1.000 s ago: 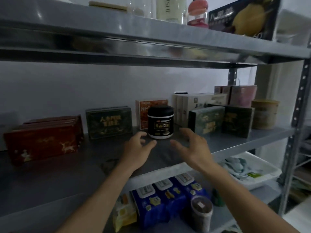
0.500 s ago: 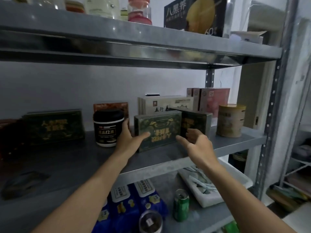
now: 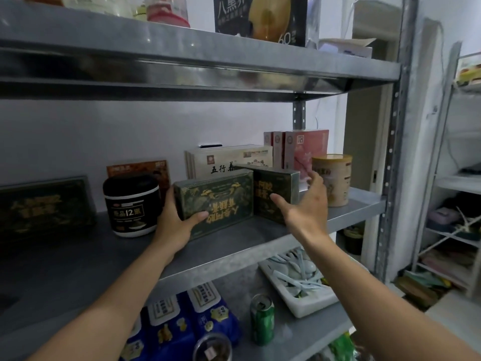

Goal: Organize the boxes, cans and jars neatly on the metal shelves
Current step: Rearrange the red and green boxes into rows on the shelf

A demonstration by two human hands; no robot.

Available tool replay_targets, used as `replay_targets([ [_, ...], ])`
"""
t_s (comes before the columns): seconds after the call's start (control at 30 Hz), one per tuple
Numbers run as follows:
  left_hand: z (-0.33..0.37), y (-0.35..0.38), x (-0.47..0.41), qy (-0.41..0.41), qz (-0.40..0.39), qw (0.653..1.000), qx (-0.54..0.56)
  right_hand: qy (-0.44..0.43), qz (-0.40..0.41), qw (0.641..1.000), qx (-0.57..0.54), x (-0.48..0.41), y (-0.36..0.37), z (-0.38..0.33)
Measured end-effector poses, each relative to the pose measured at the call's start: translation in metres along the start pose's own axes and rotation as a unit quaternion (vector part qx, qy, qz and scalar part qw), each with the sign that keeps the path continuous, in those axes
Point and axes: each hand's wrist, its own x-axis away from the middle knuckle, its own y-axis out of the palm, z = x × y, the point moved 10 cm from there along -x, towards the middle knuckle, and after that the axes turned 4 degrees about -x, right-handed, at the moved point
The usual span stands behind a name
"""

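On the middle metal shelf a dark green box with gold print stands upside down. My left hand grips its left end, thumb on the front and fingers behind. Just right of it stands a second dark green box, angled. My right hand is spread at that box's right end, the thumb on its front face and straight fingers past its right edge. A black jar with a white base stands left of my left hand.
An orange box stands behind the jar and another dark green box far left. White boxes, pink boxes and a gold can fill the back right. Below lie blue packs, a green can and a white tray.
Both hands left the black jar and moved right. My left hand has closed on the left end of the green box, and my right hand has reached further right to the second box.
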Motion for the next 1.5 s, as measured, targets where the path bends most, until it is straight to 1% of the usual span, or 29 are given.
replay_targets([
  [0.07, 0.000, 0.000, 0.001, 0.002, -0.001, 1.000, 0.004, 0.044, -0.025, 0.999, -0.013, -0.010, 0.012, 0.012],
  [0.2, -0.005, -0.001, 0.000, -0.006, 0.001, 1.000, 0.016, 0.096, -0.096, 0.986, -0.095, -0.020, 0.037, 0.030],
  [0.3, -0.006, -0.005, 0.001, -0.013, 0.009, 0.999, 0.028, 0.112, -0.083, 0.988, -0.072, -0.023, 0.035, 0.036],
  [0.5, 0.002, -0.026, 0.012, -0.017, 0.046, 0.998, 0.040, 0.081, -0.047, 0.993, -0.067, -0.013, 0.015, 0.030],
  [0.67, 0.013, -0.063, 0.034, -0.005, 0.077, 0.996, 0.038, 0.058, -0.021, 0.992, -0.112, -0.002, -0.011, 0.017],
  [0.8, 0.012, -0.099, 0.050, -0.012, 0.113, 0.993, 0.041, 0.052, -0.011, 0.982, -0.180, 0.007, -0.026, 0.002],
  [0.93, 0.013, -0.129, 0.065, -0.024, 0.139, 0.988, 0.061, 0.044, -0.040, 0.975, -0.212, 0.017, -0.023, -0.018],
  [1.07, 0.013, -0.150, 0.076, -0.037, 0.143, 0.985, 0.084, 0.037, -0.068, 0.970, -0.230, 0.034, -0.009, -0.039],
  [1.23, 0.011, -0.184, 0.084, -0.038, 0.159, 0.982, 0.099, 0.033, -0.082, 0.964, -0.251, 0.055, 0.005, -0.065],
  [1.4, -0.014, -0.237, 0.094, -0.052, 0.171, 0.977, 0.116, 0.046, -0.106, 0.951, -0.285, 0.089, 0.025, -0.090],
  [1.5, -0.030, -0.275, 0.100, -0.057, 0.176, 0.978, 0.099, 0.067, -0.122, 0.943, -0.301, 0.115, 0.048, -0.103],
])
